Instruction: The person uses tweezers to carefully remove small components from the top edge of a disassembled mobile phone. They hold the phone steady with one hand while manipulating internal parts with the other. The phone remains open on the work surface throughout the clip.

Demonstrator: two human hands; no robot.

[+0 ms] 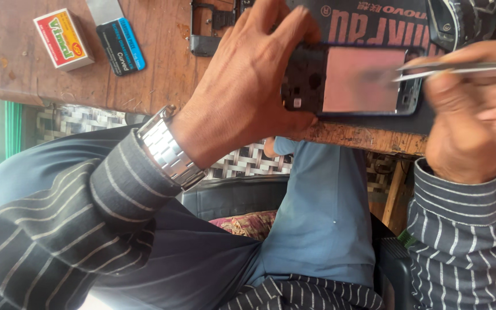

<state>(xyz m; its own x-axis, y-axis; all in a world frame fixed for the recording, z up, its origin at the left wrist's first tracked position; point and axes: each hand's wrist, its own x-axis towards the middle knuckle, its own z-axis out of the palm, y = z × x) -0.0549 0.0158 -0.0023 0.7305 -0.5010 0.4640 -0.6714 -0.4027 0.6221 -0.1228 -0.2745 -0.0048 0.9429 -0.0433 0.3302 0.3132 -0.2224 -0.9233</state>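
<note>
Opened phone frame (351,80) gripped at table's near edge.
Left hand (248,86) clamped around frame's left end; right hand (472,115) pinching metal tweezers (460,69), tips over its pinkish panel; matchbox (63,38) far left.

Both forearms are covered by dark grey sleeves with thin pale stripes, each ending in a buttoned-style cuff just behind the left hand (248,86) and the right hand (472,115). A silver metal link-bracelet wristwatch (169,150) sits directly behind the left hand, ahead of the cuff. Below the hands, blue-grey trousers (317,218) cover the legs.
</note>
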